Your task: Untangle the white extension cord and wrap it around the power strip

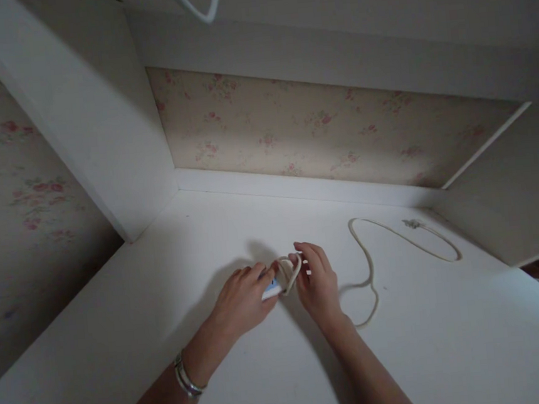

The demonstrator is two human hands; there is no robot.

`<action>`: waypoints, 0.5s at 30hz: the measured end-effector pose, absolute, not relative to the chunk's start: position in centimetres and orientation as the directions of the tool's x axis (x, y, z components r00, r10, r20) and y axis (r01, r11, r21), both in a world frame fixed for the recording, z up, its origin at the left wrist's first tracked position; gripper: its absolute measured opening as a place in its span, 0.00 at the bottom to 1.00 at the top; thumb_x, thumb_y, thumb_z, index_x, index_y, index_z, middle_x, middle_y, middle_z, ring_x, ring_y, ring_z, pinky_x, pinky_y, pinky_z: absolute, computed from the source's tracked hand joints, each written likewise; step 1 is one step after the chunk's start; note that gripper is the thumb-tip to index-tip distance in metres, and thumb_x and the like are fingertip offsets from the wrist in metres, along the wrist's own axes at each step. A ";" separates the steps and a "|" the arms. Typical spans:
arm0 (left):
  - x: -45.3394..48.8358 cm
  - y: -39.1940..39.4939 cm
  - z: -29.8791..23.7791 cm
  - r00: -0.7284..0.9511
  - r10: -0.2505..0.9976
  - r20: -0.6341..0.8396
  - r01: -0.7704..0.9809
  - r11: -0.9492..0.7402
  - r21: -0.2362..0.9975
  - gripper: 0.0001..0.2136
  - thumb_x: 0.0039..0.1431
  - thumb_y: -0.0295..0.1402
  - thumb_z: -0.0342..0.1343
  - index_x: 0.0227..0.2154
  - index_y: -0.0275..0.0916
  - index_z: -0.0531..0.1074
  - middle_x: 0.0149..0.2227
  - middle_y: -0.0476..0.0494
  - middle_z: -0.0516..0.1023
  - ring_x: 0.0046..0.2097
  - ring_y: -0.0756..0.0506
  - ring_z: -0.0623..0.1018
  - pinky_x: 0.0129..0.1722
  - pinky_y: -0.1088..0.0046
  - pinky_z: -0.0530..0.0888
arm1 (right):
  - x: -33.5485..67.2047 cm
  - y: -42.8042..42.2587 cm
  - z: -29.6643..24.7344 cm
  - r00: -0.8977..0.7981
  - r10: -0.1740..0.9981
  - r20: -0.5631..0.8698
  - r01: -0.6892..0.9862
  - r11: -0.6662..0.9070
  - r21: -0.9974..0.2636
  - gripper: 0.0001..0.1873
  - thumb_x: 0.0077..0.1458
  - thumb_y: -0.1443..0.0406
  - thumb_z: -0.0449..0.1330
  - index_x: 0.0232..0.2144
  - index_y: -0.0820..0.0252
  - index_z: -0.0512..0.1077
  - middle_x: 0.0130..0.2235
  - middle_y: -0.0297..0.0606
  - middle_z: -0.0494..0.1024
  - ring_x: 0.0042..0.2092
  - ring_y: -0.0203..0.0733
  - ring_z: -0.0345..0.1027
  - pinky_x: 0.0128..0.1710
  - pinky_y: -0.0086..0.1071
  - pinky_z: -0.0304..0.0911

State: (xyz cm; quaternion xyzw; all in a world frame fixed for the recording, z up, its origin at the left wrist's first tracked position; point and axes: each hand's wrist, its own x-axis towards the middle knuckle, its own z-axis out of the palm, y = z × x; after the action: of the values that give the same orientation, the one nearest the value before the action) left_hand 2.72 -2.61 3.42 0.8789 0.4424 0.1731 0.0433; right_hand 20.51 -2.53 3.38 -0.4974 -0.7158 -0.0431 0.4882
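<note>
My left hand is closed around a small white and blue block on the white desk, with a bracelet on that wrist. My right hand pinches a loop of the cream cable right beside the block. The rest of the cable trails right across the desk in a long curve, ending in a small plug near the back right corner.
A white side panel rises at the left and a white shelf side at the right. Floral wallpaper backs the desk alcove. A white wire hanger hangs at the top edge.
</note>
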 end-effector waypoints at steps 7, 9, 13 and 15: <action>2.0 -2.6 4.1 0.655 0.723 0.221 0.652 -0.688 0.318 0.26 0.54 0.34 0.58 0.57 0.46 0.62 0.49 0.46 0.74 0.48 0.42 0.75 0.50 0.64 0.71 | 22.5 -1.7 3.6 -0.172 0.644 0.745 0.781 0.551 -0.296 0.11 0.62 0.68 0.52 0.45 0.57 0.70 0.38 0.41 0.76 0.40 0.42 0.68 0.41 0.36 0.65; 1.7 -2.5 4.4 0.684 0.699 0.209 0.619 -0.708 0.341 0.27 0.53 0.34 0.59 0.56 0.47 0.62 0.50 0.47 0.74 0.48 0.43 0.75 0.49 0.65 0.71 | 23.0 -1.6 3.5 -0.182 0.660 0.729 0.757 0.567 -0.325 0.13 0.63 0.69 0.50 0.47 0.56 0.71 0.39 0.41 0.75 0.40 0.40 0.69 0.39 0.33 0.65; 1.3 -2.7 5.1 0.739 0.651 0.173 0.573 -0.743 0.346 0.24 0.51 0.32 0.59 0.53 0.47 0.66 0.45 0.48 0.76 0.44 0.44 0.76 0.45 0.67 0.72 | 23.5 -1.5 3.6 -0.208 0.719 0.663 0.699 0.584 -0.414 0.12 0.63 0.65 0.54 0.45 0.54 0.73 0.38 0.38 0.75 0.37 0.35 0.70 0.36 0.27 0.65; 1.2 -2.9 5.6 0.759 0.628 0.173 0.550 -0.760 0.345 0.21 0.51 0.32 0.59 0.50 0.48 0.69 0.42 0.50 0.77 0.41 0.45 0.77 0.43 0.68 0.72 | 23.6 -1.4 3.7 -0.206 0.741 0.640 0.689 0.574 -0.443 0.10 0.62 0.63 0.55 0.41 0.54 0.75 0.36 0.37 0.75 0.35 0.34 0.70 0.35 0.26 0.64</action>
State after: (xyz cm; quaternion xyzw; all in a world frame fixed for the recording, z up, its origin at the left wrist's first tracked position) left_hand 1.24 -2.90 5.57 0.9276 0.3175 0.1403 0.1378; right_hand 23.60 -1.37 3.65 -0.4606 -0.7758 0.0302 0.4301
